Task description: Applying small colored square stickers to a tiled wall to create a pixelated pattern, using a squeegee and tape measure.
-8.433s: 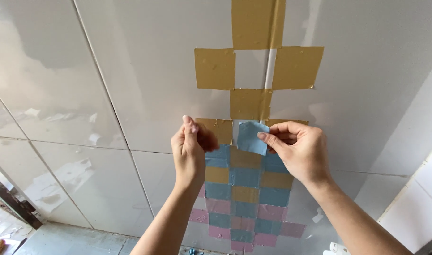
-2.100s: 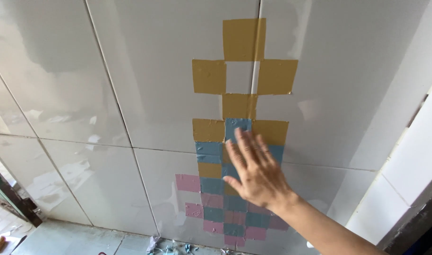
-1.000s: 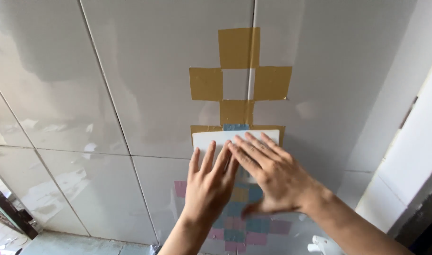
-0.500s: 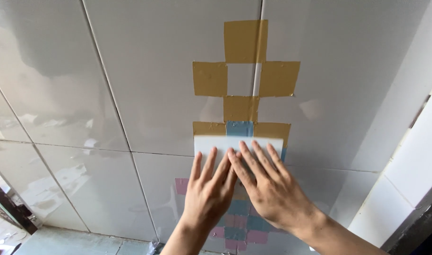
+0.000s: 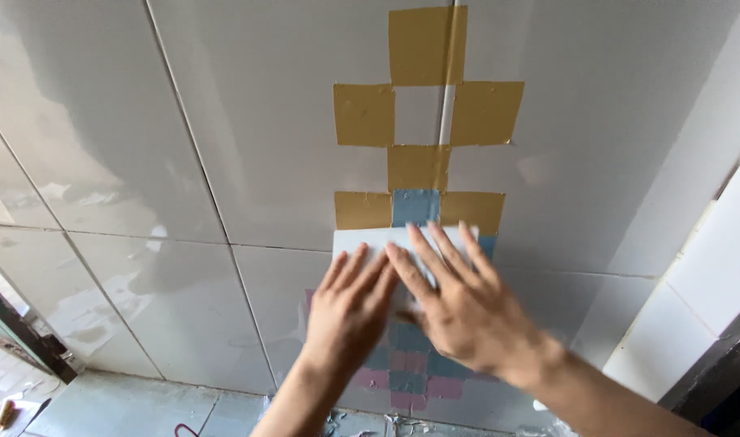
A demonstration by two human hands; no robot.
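Both hands flat on a white rectangular sheet (image 5: 370, 243) pressed against the glossy grey tiled wall (image 5: 143, 162). Left hand (image 5: 347, 311) at 7 o'clock of the sheet, right hand (image 5: 467, 316) at 5 o'clock; fingers of both spread apart and extended, gripping nothing. The sheet covers the upper rows of the blue-and-pink square patchwork (image 5: 410, 376); the mustard-yellow square patches (image 5: 418, 105) sit at 12 o'clock. To do it well: keep palms flat, press evenly, smooth outward to the edges, keep the top edge level.
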